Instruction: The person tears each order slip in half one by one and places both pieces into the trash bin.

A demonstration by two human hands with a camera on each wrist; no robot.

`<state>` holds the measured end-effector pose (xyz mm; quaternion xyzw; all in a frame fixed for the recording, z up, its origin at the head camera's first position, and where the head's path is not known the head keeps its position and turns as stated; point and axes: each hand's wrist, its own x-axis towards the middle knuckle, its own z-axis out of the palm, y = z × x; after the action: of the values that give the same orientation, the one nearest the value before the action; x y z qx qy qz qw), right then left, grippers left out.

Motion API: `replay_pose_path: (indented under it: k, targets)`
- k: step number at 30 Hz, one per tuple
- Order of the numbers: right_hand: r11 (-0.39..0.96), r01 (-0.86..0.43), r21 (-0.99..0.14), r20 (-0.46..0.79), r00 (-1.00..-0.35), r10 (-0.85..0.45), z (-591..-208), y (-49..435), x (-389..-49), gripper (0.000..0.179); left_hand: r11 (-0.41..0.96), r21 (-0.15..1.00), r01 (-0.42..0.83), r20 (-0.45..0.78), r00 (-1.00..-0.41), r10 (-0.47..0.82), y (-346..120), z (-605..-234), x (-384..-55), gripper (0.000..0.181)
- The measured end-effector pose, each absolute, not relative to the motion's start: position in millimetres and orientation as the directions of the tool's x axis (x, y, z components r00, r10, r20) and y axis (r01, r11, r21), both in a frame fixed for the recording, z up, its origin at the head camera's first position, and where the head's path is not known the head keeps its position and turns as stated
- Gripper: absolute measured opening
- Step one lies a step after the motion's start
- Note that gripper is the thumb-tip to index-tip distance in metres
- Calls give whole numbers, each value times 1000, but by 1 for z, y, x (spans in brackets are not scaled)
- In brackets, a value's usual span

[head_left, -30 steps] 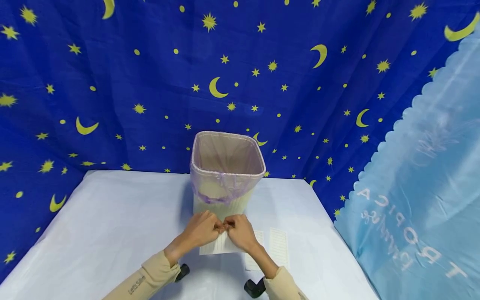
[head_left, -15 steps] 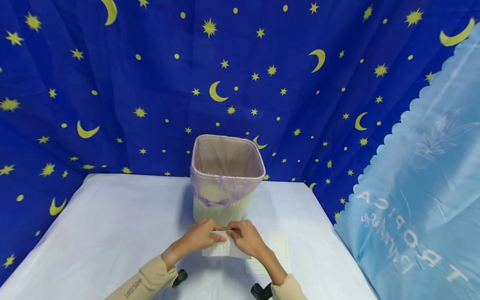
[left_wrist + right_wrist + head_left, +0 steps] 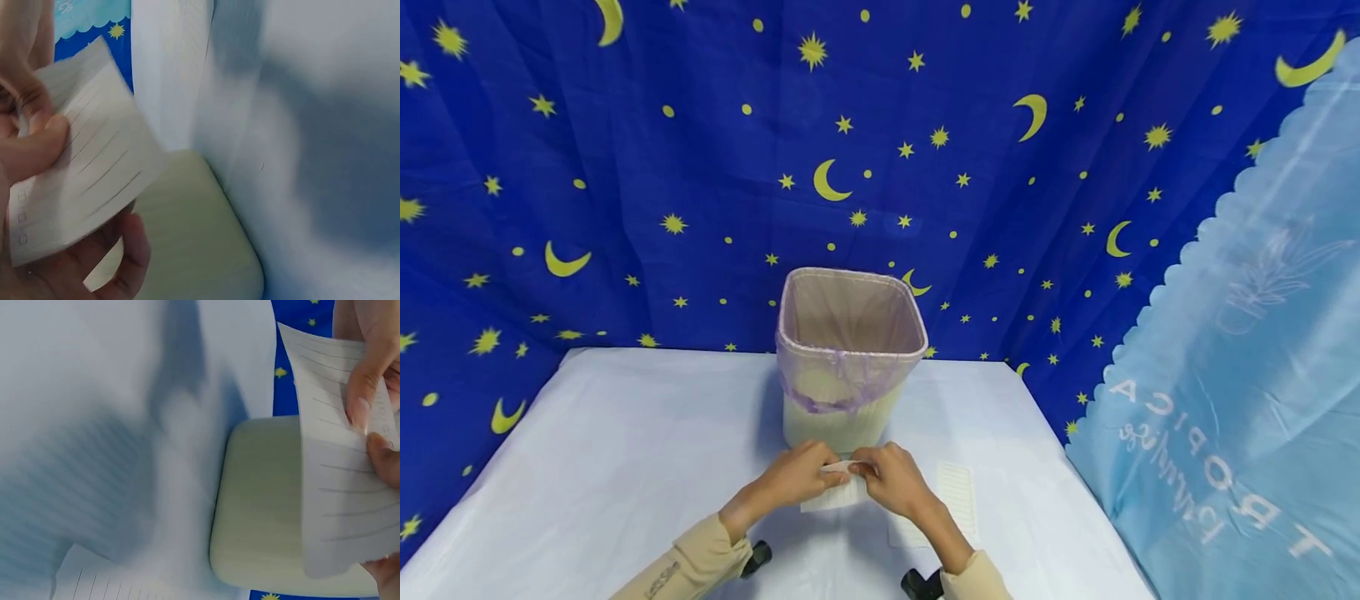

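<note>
A sheet of lined paper (image 3: 835, 497) is held up between both hands in front of the bin. My left hand (image 3: 797, 477) pinches its left part, with the thumb (image 3: 37, 150) on the printed face and other fingers (image 3: 128, 256) behind. On the other side, my right hand (image 3: 891, 479) pinches the sheet near the top edge, thumb (image 3: 382, 459) on the face. Both thumbs sit close together. The paper (image 3: 340, 487) bends in a curve, and small printed boxes run along one edge in the left wrist view. Fingers hide part of its upper edge.
A cream waste bin (image 3: 827, 425) with a purple bag (image 3: 850, 375) over its rim stands just beyond the hands. Other lined sheets (image 3: 957, 500) lie on the white-covered table (image 3: 647, 467) at right. A starry blue curtain (image 3: 715, 167) hangs behind.
The hands were close together at the sheet's top edge; they have since spread slightly apart. The sheet, flatter before, now bows, and its upper edge shows between the hands.
</note>
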<state>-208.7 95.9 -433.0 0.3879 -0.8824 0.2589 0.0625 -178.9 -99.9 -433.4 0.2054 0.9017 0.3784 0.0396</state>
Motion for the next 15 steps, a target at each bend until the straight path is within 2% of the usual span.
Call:
replay_pose_path:
  k: [4, 7, 15]
  targets:
    - [573, -722, -388, 388, -692, -609, -433, 90, -207, 15, 642, 688, 338, 110, -923, 369, -98, -434, -178, 50]
    - [576, -701, -420, 409, -713, -569, -430, 85, -207, 16, 654, 669, 353, 142, -924, 354, -97, -433, -179, 55]
    - [582, -553, -596, 297, -825, -481, -429, 79, -209, 18, 690, 620, 374, 207, -926, 316, -95, -433, -177, 57]
